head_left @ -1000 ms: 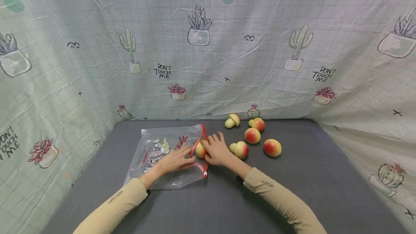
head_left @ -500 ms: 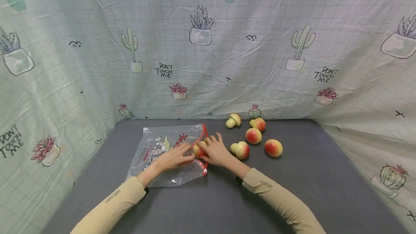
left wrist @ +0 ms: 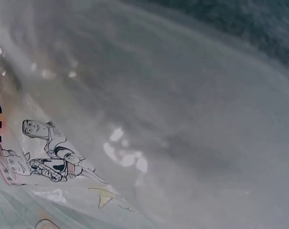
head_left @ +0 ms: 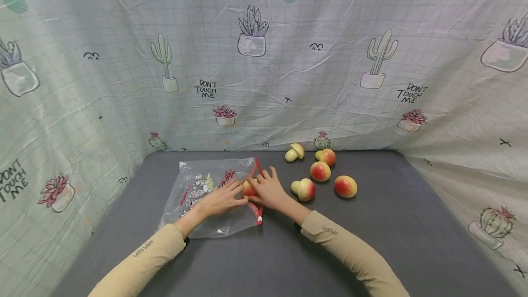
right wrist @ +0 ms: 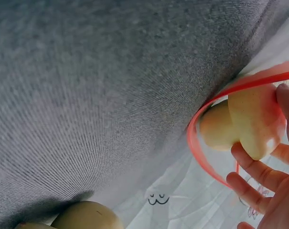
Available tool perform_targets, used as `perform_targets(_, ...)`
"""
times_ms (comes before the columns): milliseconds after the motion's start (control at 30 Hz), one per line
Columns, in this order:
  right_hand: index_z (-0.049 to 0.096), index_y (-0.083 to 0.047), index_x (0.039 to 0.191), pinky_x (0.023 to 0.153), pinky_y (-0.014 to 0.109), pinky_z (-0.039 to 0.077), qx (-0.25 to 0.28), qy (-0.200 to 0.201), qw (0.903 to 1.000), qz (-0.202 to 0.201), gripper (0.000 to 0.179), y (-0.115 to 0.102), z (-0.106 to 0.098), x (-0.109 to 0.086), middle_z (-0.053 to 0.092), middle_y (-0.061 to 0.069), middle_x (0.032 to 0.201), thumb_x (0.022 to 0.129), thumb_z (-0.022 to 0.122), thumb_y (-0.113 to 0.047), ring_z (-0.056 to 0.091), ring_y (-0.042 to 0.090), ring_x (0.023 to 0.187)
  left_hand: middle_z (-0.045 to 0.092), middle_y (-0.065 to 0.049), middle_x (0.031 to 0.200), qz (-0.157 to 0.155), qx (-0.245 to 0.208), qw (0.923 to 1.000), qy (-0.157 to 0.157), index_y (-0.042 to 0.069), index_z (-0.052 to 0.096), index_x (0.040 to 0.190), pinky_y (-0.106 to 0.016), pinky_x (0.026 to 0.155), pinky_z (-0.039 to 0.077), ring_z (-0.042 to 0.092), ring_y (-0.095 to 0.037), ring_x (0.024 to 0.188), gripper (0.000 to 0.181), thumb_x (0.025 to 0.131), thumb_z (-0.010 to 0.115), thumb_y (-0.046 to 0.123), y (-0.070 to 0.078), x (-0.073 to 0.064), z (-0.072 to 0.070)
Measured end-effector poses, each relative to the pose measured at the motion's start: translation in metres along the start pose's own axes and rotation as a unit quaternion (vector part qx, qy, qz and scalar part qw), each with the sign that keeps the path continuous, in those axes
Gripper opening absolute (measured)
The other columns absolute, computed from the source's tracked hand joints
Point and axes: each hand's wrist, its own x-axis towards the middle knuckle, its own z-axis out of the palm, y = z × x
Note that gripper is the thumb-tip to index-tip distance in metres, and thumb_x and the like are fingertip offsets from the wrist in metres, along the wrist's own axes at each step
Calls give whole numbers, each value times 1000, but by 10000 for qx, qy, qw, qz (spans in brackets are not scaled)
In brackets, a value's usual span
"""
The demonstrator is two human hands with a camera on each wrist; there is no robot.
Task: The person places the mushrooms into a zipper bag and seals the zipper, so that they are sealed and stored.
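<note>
A clear zip bag (head_left: pixel 214 230) with a cartoon print and a red zip edge lies flat on the grey table, its mouth facing right. My left hand (head_left: pixel 222 198) lies over the bag, fingers and thumb pinching the upper edge of its mouth. In my right hand (head_left: pixel 271 192) is a toy mushroom (right wrist: pixel 256 121) with a yellow-and-red cap, gripped by thumb and fingers. Seen from the right wrist, this mushroom sits inside the loop of the red zip edge (right wrist: pixel 197 143), stem pointing away from the palm. The left wrist view shows mostly bag plastic (left wrist: pixel 182 119) up close.
Several more toy mushrooms are spread right of the bag: a near one (head_left: pixel 306 189), one at the right (head_left: pixel 345 187), a middle one (head_left: pixel 320 171), and a pale one (head_left: pixel 294 152) at the back. A white zip slider (head_left: pixel 259 218) sits at the bag's near corner.
My right hand has moved slightly left with the mushroom, taking it further into the bag's mouth. My left hand stays at the mouth's edge, its fingers shifted slightly.
</note>
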Motion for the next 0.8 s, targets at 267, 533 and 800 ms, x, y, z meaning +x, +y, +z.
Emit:
perform_targets(267, 45, -19, 130, 96, 53, 26, 362, -137, 9992, -97, 66, 7, -1, -4, 60, 0, 103, 78, 55, -57, 47, 23, 103, 52, -1, 98, -32, 476, 9985, -261, 24, 51, 94, -41, 91, 43, 52, -19, 99, 29, 71, 68, 25, 1, -1, -4)
perform_targets(533, 49, -18, 120, 95, 52, 28, 1066, 55, 9925, -599, 50, 19, -8, -11, 56, -2, 114, 76, 66, -34, 45, 20, 104, 53, 0, 95, -55, 354, 9992, -155, 23, 51, 91, -39, 87, 44, 52, -17, 94, 28, 70, 69, 23, 2, -2, -3)
perform_targets(800, 53, -22, 111, 92, 51, 32, 1124, 372, 9875, -1041, 37, 25, -3, -14, 54, -1, 112, 77, 67, -20, 46, 20, 102, 52, 1, 91, -71, 200, 9997, 115, 21, 51, 88, -38, 82, 43, 50, -16, 89, 15, 77, 61, 27, 3, 0, -4)
